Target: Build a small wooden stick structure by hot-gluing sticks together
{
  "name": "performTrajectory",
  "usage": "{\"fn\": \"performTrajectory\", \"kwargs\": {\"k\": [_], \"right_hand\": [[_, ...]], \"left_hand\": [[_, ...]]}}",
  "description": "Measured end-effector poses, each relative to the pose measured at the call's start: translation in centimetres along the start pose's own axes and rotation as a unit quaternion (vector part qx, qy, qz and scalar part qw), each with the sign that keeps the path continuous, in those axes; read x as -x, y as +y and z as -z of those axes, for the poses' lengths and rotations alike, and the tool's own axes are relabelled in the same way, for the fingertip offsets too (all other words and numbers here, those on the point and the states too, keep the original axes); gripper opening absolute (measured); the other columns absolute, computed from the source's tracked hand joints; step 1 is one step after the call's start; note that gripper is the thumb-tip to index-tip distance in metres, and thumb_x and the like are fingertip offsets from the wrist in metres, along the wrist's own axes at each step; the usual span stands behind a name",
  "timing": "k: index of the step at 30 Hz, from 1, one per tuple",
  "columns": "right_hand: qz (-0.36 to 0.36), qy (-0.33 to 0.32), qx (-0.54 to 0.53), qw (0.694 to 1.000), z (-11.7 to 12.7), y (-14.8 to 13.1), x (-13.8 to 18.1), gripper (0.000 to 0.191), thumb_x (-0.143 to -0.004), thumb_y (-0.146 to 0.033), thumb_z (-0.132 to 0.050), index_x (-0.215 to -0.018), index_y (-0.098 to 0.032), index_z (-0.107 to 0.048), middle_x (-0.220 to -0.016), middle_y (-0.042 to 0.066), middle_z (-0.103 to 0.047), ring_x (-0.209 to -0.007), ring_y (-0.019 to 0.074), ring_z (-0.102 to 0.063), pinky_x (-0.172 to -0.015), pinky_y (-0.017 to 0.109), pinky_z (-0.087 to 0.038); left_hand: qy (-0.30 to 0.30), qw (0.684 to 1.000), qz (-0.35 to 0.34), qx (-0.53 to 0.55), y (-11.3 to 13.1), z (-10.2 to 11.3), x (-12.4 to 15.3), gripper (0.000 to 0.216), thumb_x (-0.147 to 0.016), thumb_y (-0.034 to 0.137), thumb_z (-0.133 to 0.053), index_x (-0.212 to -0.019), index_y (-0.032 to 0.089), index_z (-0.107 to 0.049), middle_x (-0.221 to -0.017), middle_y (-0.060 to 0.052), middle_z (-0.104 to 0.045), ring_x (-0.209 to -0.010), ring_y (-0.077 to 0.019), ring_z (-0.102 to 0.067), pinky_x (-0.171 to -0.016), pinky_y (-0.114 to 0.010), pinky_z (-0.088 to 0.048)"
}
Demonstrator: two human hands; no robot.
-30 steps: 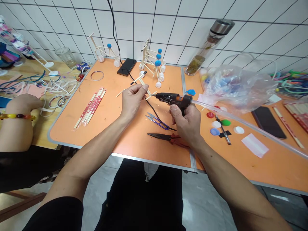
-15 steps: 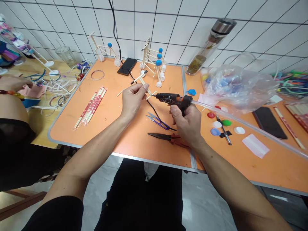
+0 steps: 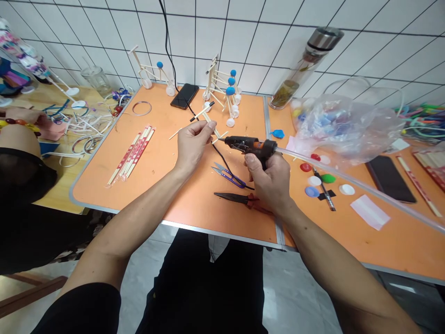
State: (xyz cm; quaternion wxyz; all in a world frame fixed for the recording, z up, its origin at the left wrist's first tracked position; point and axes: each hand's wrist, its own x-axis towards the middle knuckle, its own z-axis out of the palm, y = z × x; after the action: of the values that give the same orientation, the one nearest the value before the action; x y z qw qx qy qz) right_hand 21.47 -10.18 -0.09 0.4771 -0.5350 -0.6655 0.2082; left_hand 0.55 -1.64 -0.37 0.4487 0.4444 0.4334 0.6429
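My left hand (image 3: 192,143) pinches a small frame of wooden sticks (image 3: 210,123) above the orange table (image 3: 167,185). My right hand (image 3: 269,178) grips a black and orange glue gun (image 3: 251,144), its nozzle pointing left and almost touching the stick frame. A long clear glue stick (image 3: 354,186) runs out of the gun's back to the right. Purple snips (image 3: 227,174) and dark pliers (image 3: 239,199) lie on the table just below both hands.
Finished stick models (image 3: 222,93) with blue and white caps stand at the back beside a black phone (image 3: 184,95). Wrapped chopsticks (image 3: 131,153) lie left. A plastic bag (image 3: 342,125), loose bottle caps (image 3: 318,178), a bottle (image 3: 302,65) and a second phone (image 3: 391,175) are right. Another person's arm (image 3: 17,134) is far left.
My hands and the glue gun have barely moved. The other person's arm at the far left has drawn back and up, away from the table's edge.
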Motion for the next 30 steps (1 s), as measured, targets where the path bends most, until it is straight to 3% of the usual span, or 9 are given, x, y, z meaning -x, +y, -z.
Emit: {"fn": "performTrajectory", "kwargs": {"k": [7, 13, 30], "right_hand": [[0.009, 0.003, 0.003, 1.000, -0.2, 0.1, -0.1, 0.043, -0.110, -0.063, -0.068, -0.092, -0.024, -0.075, -0.074, 0.003, -0.072, -0.080, 0.0271, -0.075, -0.075, 0.041, -0.057], [0.013, 0.006, -0.002, 1.000, -0.4, 0.2, -0.1, 0.033, -0.109, -0.054, -0.069, -0.094, -0.024, -0.073, -0.077, 0.003, -0.073, -0.085, 0.0274, -0.078, -0.079, 0.041, -0.058], [-0.001, 0.025, -0.002, 1.000, -0.1, 1.1, 0.0, 0.057, -0.109, -0.078, -0.064, -0.096, -0.024, -0.074, -0.067, 0.000, -0.058, -0.062, 0.0199, -0.056, -0.059, 0.036, -0.045]], "left_hand": [[-0.019, 1.000, -0.023, -0.006, -0.3, 0.1, -0.1, 0.050, -0.087, 0.058, -0.101, -0.070, 0.020, -0.075, -0.069, 0.001, -0.069, -0.063, -0.0109, -0.061, -0.065, -0.024, -0.052], [-0.017, 0.999, -0.027, -0.015, -0.3, 0.1, -0.1, 0.050, -0.088, 0.059, -0.101, -0.070, 0.020, -0.076, -0.068, 0.001, -0.068, -0.063, -0.0108, -0.060, -0.064, -0.024, -0.052], [-0.006, 0.999, -0.036, -0.022, -0.2, 0.4, -0.4, 0.051, -0.088, 0.061, -0.100, -0.072, 0.020, -0.075, -0.072, 0.000, -0.070, -0.062, -0.0103, -0.062, -0.063, -0.023, -0.053]]}}
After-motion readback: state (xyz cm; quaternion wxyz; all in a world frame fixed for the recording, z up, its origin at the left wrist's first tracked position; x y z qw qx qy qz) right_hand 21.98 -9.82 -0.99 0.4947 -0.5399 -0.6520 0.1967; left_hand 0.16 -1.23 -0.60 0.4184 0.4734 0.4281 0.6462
